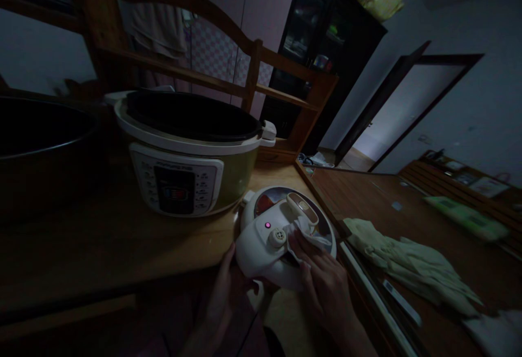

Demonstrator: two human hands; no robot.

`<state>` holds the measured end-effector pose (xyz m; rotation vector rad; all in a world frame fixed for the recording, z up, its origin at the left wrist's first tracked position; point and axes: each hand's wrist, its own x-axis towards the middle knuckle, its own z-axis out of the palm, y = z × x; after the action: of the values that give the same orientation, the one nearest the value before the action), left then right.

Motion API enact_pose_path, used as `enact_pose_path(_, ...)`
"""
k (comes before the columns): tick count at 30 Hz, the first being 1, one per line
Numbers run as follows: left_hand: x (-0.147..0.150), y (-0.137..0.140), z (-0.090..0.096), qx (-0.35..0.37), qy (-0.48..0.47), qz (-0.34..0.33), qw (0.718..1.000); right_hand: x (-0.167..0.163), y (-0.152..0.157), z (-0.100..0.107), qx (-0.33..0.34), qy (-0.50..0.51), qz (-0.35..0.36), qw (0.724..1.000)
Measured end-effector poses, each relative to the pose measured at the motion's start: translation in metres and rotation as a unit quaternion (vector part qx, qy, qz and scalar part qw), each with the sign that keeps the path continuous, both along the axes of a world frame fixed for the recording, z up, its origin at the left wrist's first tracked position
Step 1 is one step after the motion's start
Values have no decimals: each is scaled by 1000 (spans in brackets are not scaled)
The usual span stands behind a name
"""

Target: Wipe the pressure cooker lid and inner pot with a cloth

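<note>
A round white pressure cooker lid (261, 256) with a handle, a valve and a small pink dot lies tilted at the table's front right edge. My left hand (228, 281) grips the lid's near left rim, its fingers partly hidden beneath. Over the lid's top, my right hand (322, 270) presses a crumpled white tissue (293, 240) beside the valve, fingers closed on it. Behind the lid stands the green and white electric pressure cooker (240, 174), uncovered, with a dark pot inside and a control panel in front.
A large dark pot (49, 150) stands at the far left of the wooden table (191, 242). A wooden headboard-like frame (228, 25) rises behind. To the right lie pale green cloth (408, 259) and a white remote (402, 302).
</note>
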<state>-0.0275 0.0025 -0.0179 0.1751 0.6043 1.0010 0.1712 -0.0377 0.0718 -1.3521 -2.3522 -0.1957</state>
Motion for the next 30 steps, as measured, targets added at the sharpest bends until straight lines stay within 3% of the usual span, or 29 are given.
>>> enact_pose_path(11,-1,0,1,7,23,-26,999,31,6,0,16,45,-4,999)
enact_pose_path(15,-1,0,1,-4,20,-9,1000,54,16,-3,46,50,-58,996)
enact_pose_path(20,-1,1,2,12,24,-25,999,74,32,-5,48,132,-156,978)
enact_pose_path(30,0,3,5,-27,26,-14,999,27,26,-13,65,74,-213,972)
